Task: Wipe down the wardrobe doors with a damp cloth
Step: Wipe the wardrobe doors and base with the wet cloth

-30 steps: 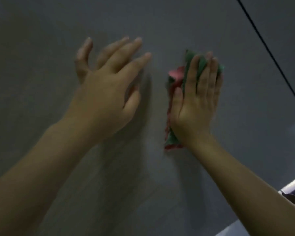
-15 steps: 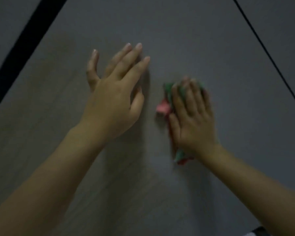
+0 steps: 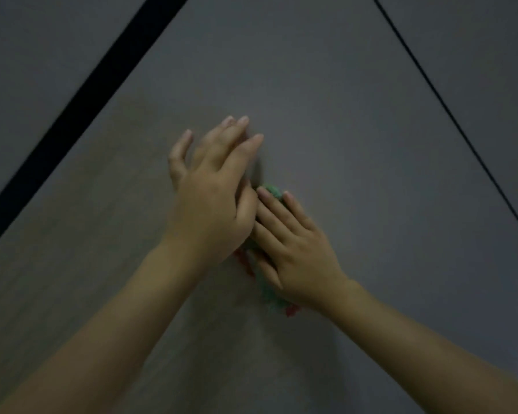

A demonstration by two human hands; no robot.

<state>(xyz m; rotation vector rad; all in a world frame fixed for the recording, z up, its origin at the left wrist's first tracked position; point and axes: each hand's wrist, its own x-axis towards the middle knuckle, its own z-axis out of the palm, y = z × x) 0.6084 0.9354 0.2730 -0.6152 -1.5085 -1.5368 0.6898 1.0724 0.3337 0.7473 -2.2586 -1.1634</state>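
Right hand [image 3: 293, 252] presses the soft, limp cloth [image 3: 271, 191] flat-fingered against the wardrobe door [image 3: 326, 121]; left hand [image 3: 213, 204] open; hold by palm pressure

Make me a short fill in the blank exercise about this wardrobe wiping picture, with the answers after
1. The cloth is green and ____.
2. The ____ hand presses the cloth flat against the wardrobe door.
3. The left hand holds ____, its fingers spread.
4. A wide black gap borders the door on the ____ side.

Answers: red; right; nothing; left

Right hand [image 3: 296, 252] presses cloth [image 3: 271, 291] flat on wardrobe door [image 3: 341, 130]; left hand [image 3: 213, 198] overlaps it.
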